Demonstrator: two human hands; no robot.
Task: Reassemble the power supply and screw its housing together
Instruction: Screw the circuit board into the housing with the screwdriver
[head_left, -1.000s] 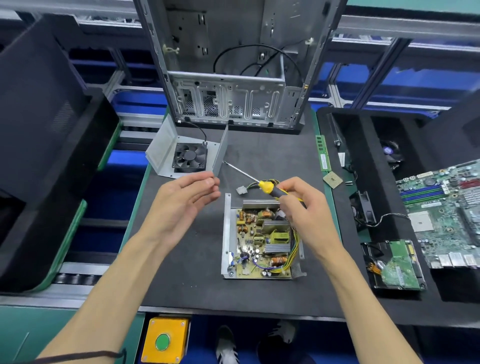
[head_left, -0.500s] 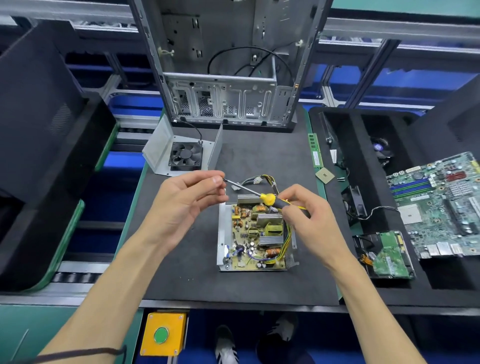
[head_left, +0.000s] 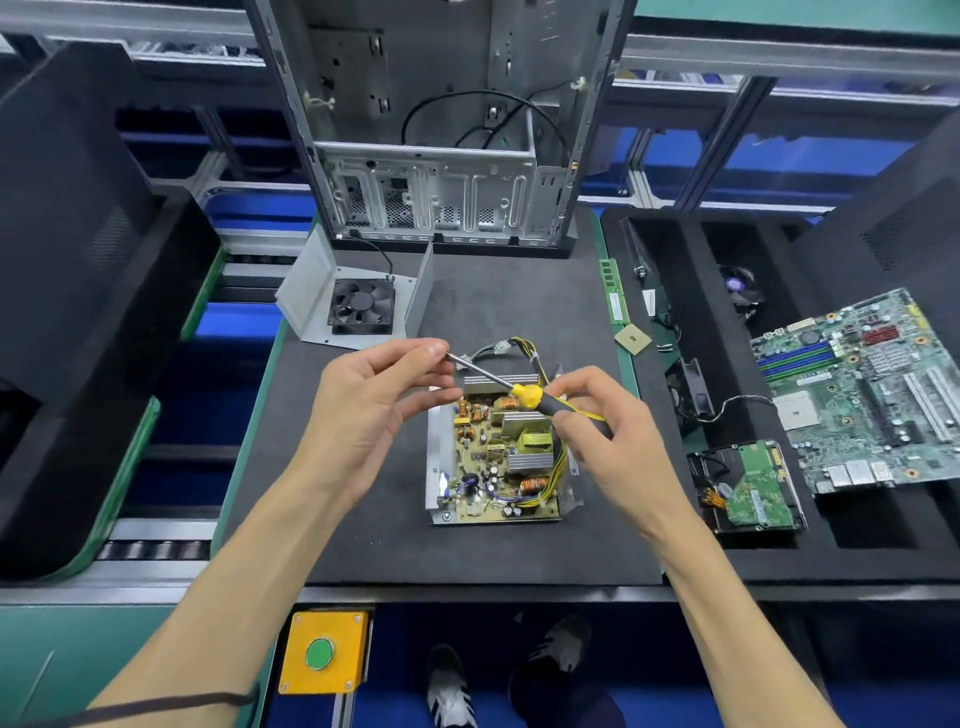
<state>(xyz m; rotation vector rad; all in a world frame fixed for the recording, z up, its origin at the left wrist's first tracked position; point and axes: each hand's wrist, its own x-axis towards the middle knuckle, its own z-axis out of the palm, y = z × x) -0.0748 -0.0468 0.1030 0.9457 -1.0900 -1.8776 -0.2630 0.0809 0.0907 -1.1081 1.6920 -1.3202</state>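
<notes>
Right hand (head_left: 597, 436) gripping screwdriver (head_left: 524, 393) handle; left hand (head_left: 374, 410) pinching its tip, probably seating a screw. Held above open power supply (head_left: 498, 457), fan cover (head_left: 353, 306) waiting far left.

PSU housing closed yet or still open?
Open: the power supply shows its bare circuit board; the fan cover lies apart behind it.

There were two bare hands (head_left: 363, 410), one yellow-and-black screwdriver (head_left: 524, 395), one open power-supply board (head_left: 498, 457), one black fan (head_left: 362, 306), one green motherboard (head_left: 862, 389).
</notes>
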